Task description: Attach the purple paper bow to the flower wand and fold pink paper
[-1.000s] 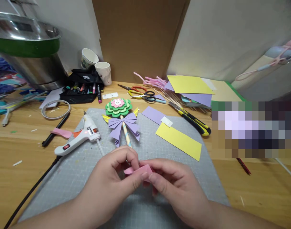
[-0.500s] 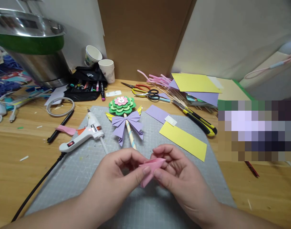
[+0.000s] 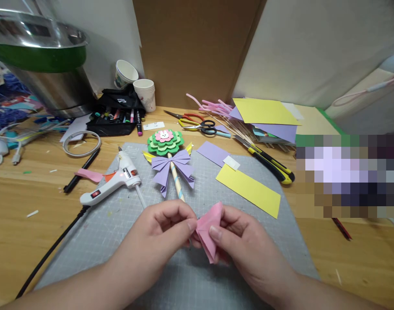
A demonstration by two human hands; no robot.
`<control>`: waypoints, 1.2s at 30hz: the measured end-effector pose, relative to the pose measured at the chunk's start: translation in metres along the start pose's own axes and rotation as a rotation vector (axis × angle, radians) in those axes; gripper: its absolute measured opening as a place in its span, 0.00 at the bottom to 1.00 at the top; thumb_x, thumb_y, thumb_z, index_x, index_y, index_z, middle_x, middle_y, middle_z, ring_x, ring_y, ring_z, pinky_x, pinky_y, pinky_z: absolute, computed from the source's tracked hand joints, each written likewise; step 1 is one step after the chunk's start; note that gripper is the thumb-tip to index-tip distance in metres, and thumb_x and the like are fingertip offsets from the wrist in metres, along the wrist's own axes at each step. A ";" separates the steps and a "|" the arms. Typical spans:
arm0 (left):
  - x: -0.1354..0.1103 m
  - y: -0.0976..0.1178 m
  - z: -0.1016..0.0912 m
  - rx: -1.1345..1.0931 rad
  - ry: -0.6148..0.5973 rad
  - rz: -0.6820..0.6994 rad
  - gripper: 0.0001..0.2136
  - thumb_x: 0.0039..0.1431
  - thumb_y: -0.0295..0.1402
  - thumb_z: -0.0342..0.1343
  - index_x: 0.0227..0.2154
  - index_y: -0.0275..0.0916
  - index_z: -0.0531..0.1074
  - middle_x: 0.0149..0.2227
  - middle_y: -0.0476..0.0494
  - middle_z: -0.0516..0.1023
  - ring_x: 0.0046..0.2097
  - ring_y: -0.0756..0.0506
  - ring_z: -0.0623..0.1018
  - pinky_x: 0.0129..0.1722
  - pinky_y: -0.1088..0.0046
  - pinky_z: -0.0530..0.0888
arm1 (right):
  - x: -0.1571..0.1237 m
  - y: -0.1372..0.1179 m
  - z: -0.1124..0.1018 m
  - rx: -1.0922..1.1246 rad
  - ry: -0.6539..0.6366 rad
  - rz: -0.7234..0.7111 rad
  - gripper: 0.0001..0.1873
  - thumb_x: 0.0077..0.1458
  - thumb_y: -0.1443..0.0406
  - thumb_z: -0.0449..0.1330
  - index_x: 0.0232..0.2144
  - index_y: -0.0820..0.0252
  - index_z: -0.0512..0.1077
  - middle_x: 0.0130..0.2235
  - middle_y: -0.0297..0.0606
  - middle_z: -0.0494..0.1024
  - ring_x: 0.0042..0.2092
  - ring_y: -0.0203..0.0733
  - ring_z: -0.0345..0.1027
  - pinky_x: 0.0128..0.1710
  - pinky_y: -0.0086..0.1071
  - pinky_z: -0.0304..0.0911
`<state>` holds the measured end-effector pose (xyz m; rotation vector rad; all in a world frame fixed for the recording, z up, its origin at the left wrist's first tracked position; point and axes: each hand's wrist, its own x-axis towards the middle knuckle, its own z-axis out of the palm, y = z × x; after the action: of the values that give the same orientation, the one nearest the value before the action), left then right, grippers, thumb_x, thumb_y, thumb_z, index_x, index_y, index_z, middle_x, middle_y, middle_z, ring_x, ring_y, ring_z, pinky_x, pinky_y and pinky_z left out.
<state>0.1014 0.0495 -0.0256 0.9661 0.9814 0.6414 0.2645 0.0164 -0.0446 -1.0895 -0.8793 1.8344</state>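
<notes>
A folded piece of pink paper [image 3: 210,230] is held up above the grey cutting mat [image 3: 248,275]. My right hand [image 3: 245,241] pinches it, thumb on the near face and fingers behind. My left hand [image 3: 164,232] has its thumb and forefinger closed on the paper's left corner. Just beyond my hands lies a paper wand with a striped stick [image 3: 176,181], a purple pleated bow [image 3: 171,162] and a layered green flower [image 3: 166,148] bearing a small rabbit face. The stick's lower end is hidden behind my left hand.
On the left rests a hot glue gun [image 3: 113,185] with a black cord. Yellow paper [image 3: 248,189], purple paper [image 3: 211,153] and a utility knife [image 3: 268,163] lie to the right. Scissors [image 3: 200,126], paper cups [image 3: 144,94] and a steel pot [image 3: 54,82] stand farther back.
The pink paper has turned upright and shifted slightly right, showing more of its folded face. My left hand's grip has moved to its left corner; my right thumb now presses its front.
</notes>
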 end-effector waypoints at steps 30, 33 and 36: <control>-0.007 -0.003 0.004 0.227 0.023 0.117 0.06 0.54 0.30 0.58 0.23 0.40 0.75 0.23 0.51 0.80 0.26 0.49 0.78 0.29 0.77 0.73 | -0.005 0.005 -0.004 -0.106 -0.023 -0.180 0.09 0.56 0.60 0.62 0.28 0.58 0.71 0.26 0.31 0.71 0.28 0.33 0.64 0.30 0.26 0.62; -0.007 -0.004 0.004 0.180 0.013 0.080 0.06 0.54 0.31 0.58 0.23 0.40 0.75 0.24 0.50 0.81 0.28 0.48 0.78 0.30 0.75 0.74 | -0.003 0.006 -0.003 -0.104 -0.013 -0.159 0.09 0.55 0.60 0.63 0.27 0.58 0.70 0.24 0.30 0.71 0.27 0.33 0.64 0.29 0.25 0.62; -0.007 -0.004 0.005 0.132 -0.008 0.055 0.06 0.54 0.31 0.58 0.23 0.40 0.75 0.23 0.50 0.80 0.28 0.48 0.79 0.31 0.74 0.75 | -0.002 0.004 -0.002 -0.112 0.011 -0.134 0.10 0.54 0.60 0.63 0.26 0.59 0.69 0.24 0.30 0.71 0.26 0.32 0.63 0.27 0.26 0.62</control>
<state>0.1026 0.0402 -0.0252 1.1146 1.0029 0.6243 0.2654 0.0129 -0.0482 -1.0814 -1.0337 1.6845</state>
